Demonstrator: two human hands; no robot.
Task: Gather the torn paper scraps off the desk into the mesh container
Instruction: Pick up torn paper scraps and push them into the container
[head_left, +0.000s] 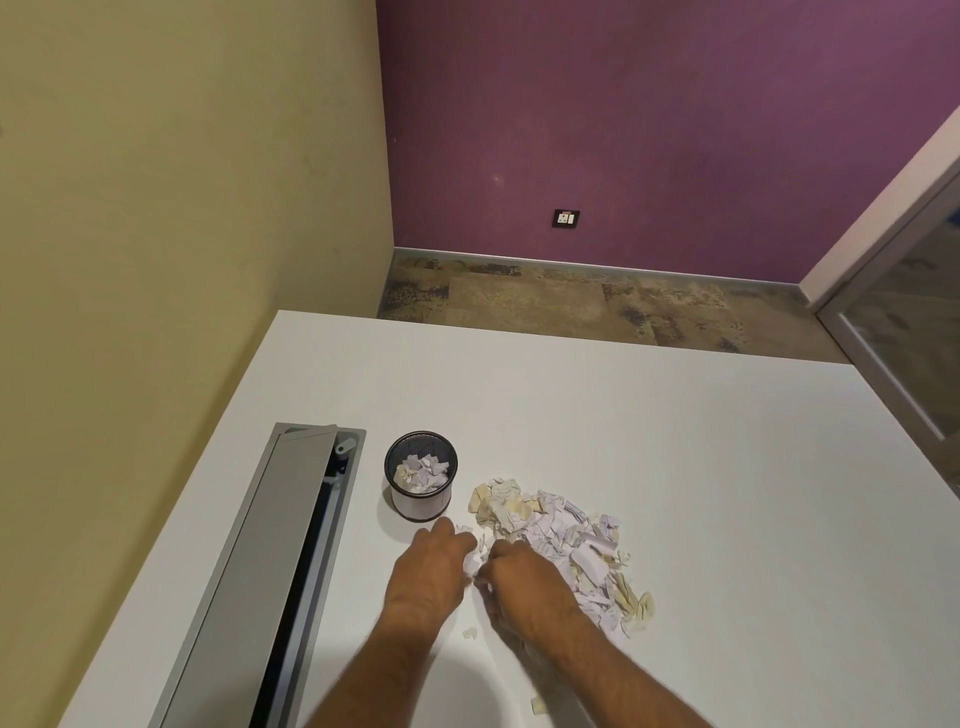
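Note:
A pile of torn white and cream paper scraps (566, 540) lies on the white desk (701, 467). Left of the pile stands a black mesh container (421, 475), upright, with several scraps inside it. My left hand (434, 566) and my right hand (522, 582) are close together at the pile's near left edge, both with fingers curled around a small bunch of scraps between them. Two stray scraps (470, 633) lie on the desk near my forearms.
A grey cable tray (291, 545) with its lid raised runs along the desk's left side, beside the container. The desk's far edge drops to a carpeted floor (571, 306). A yellow wall stands on the left, a purple one behind.

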